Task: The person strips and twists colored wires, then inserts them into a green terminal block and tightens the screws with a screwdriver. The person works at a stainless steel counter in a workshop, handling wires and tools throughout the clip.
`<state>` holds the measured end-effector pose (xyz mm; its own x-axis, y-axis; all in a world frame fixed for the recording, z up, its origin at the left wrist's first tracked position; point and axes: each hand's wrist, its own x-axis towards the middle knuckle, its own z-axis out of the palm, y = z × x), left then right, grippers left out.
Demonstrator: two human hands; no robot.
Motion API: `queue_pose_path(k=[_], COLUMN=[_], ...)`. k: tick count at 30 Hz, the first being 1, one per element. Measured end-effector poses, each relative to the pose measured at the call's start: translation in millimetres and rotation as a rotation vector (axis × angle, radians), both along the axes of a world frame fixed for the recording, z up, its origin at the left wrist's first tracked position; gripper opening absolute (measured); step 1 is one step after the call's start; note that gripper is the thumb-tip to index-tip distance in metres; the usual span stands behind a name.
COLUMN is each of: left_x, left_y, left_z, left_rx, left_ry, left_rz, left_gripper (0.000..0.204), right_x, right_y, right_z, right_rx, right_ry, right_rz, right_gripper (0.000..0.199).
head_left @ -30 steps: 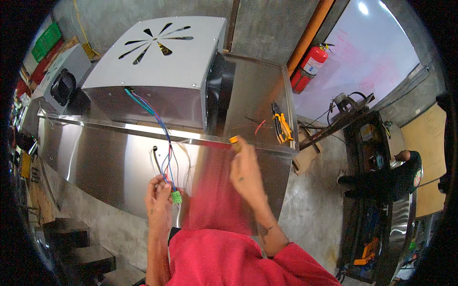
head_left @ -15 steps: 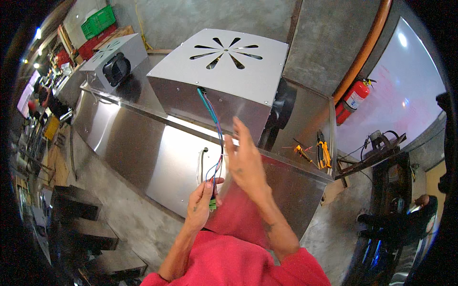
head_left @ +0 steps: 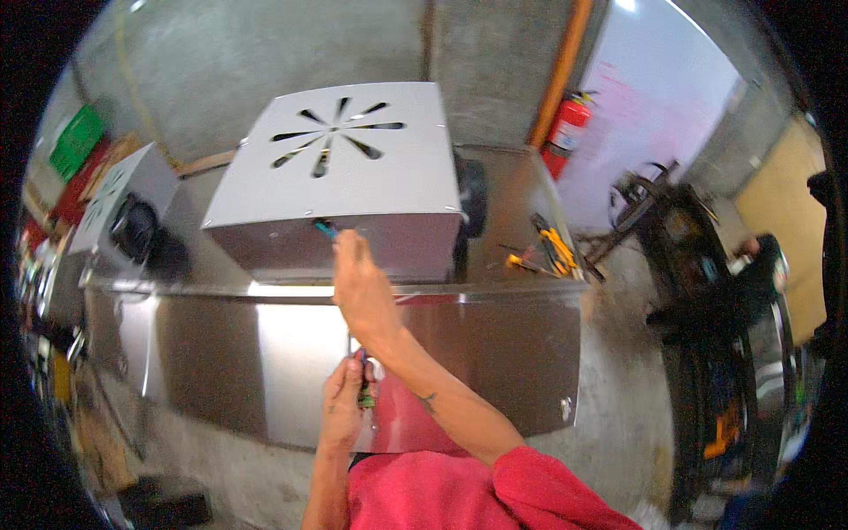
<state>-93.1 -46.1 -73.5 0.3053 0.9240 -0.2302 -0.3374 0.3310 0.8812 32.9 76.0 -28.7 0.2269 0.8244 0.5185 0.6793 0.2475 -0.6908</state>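
A metal box (head_left: 256, 190) with a petal-shaped vent in its pale top stands on the steel bench. From a hole in its front face comes a wire bundle in a teal sleeve (head_left: 325, 229). My right hand (head_left: 364, 296) is closed on the sleeved wires just below that hole, its fingertips close to the box. Lower down, near my body, my left hand (head_left: 343, 397) pinches the loose ends of the wires. A small green terminal connector (head_left: 366, 399) shows beside its fingers. The wires between my hands are mostly hidden by my right hand and forearm.
Yellow-handled pliers (head_left: 556, 252) and a small yellow-handled tool (head_left: 521, 261) lie right of the box. A second vented box (head_left: 110, 199) stands at left. Beyond the bench's right end are a red fire extinguisher (head_left: 568, 128), a whiteboard (head_left: 658, 97) and a dark-clothed person (head_left: 742, 291).
My right hand has gone from open beside the wires to closed on the sleeve near the box. The left hand keeps the wire ends. The view has shifted.
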Motion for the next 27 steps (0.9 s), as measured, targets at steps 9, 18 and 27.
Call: queue_pose_path(k=[9, 18, 27], left_x=[-36, -46, -50], left_y=[62, 91, 117], left_z=[-26, -53, -66], left_rx=[-0.020, 0.009, 0.081], left_ry=[-0.195, 0.016, -0.012], left_rz=[-0.176, -0.300, -0.297], left_gripper=[0.037, 0.044, 0.049], right_x=[-49, -46, -73], right_y=[52, 26, 90], right_z=[13, -35, -33], right_rx=[-0.029, 0.125, -0.067], right_ry=[-0.302, -0.293, -0.242], right_rz=[-0.411, -0.519, -0.546], right_gripper=[0.036, 0.045, 0.045])
